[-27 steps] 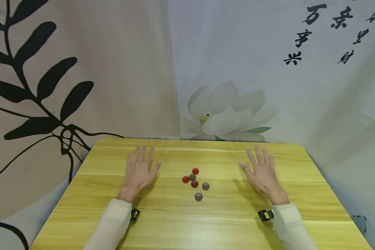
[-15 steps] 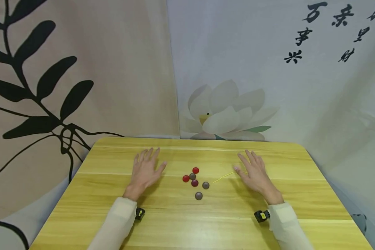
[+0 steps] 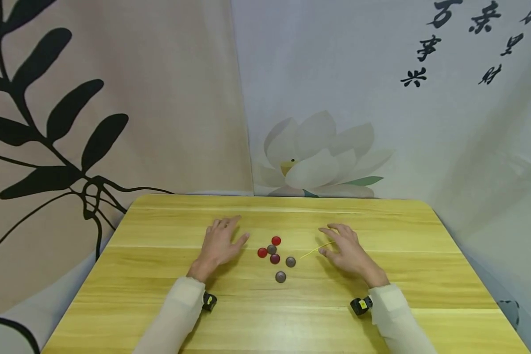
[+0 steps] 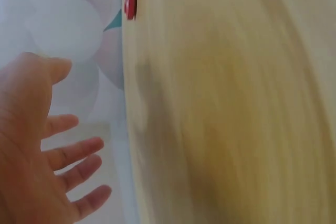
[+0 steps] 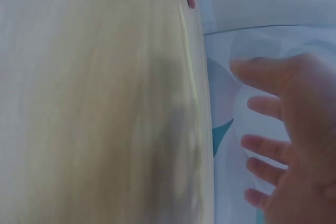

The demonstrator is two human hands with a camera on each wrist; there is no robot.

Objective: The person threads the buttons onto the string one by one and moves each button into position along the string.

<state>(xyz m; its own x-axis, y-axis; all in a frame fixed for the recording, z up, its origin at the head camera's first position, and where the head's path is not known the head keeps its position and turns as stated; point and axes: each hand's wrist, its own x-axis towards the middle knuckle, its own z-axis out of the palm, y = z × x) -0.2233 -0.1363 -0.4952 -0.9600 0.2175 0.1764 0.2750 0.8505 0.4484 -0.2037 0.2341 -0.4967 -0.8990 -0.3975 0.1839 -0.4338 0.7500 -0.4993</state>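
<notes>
Small round button-like discs lie near the middle of the wooden table. Two are bright red, a red disc point(image 3: 276, 240) behind and another red disc point(image 3: 262, 252) to the left. A dark red disc point(image 3: 275, 259) and a grey disc point(image 3: 272, 249) sit close to them, with two more grey ones nearer the front. A thin yellow string point(image 3: 311, 252) runs from beside the discs to under my right hand point(image 3: 348, 251), which hovers above it with fingers relaxed, holding nothing. Left of the discs, my left hand point(image 3: 218, 247) hangs above the table, fingers spread and bare.
The wooden table point(image 3: 256, 314) has a straight back edge and rounded far corners. Behind it hangs a cloth backdrop point(image 3: 181, 98) with printed leaves, a lotus and characters. Both forearms, in white sleeves with a black device at each wrist, reach in from the front edge.
Both hands have moved inward toward the discs, the left one rightward and the right one leftward. Their fingers bend a little more. Discs and string stay where they were.
</notes>
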